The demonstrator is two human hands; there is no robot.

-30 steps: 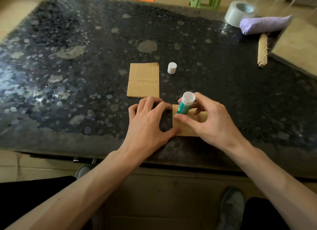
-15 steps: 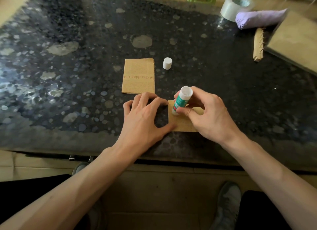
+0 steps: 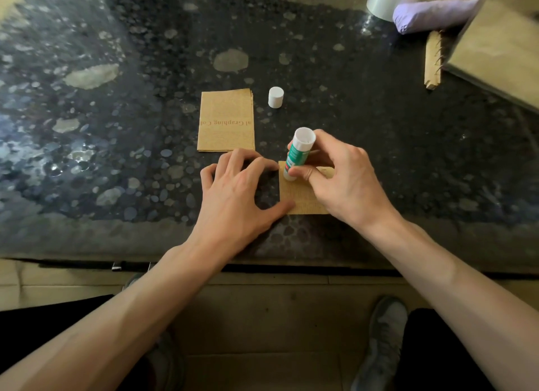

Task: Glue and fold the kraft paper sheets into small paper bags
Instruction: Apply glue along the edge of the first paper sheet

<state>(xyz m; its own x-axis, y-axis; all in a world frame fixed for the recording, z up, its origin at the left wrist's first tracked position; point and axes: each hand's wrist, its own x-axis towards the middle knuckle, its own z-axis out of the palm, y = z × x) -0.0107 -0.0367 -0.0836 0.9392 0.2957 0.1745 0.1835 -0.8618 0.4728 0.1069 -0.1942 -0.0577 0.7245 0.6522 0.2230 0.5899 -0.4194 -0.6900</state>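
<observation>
The sheet (image 3: 303, 198), laid flat on the bench (image 3: 116, 128), is pinned at its near left corner by the thumb of the left hand (image 3: 236, 195), whose fingers grasp nothing, presumably so that it is not dragged. The glue stick (image 3: 299, 154) is grasped by the right hand's (image 3: 344, 183) fingers, tip down on the sheet's far left part. Its cap (image 3: 275, 97) is stood just beyond the sheet, probably for easy reach.

Kraft sheet (image 3: 298, 198) partly beneath the right hand (image 3: 347, 183)

Dim daylight, glare patches on table (image 3: 87, 128), blurred, wide-angle-warped edges
</observation>
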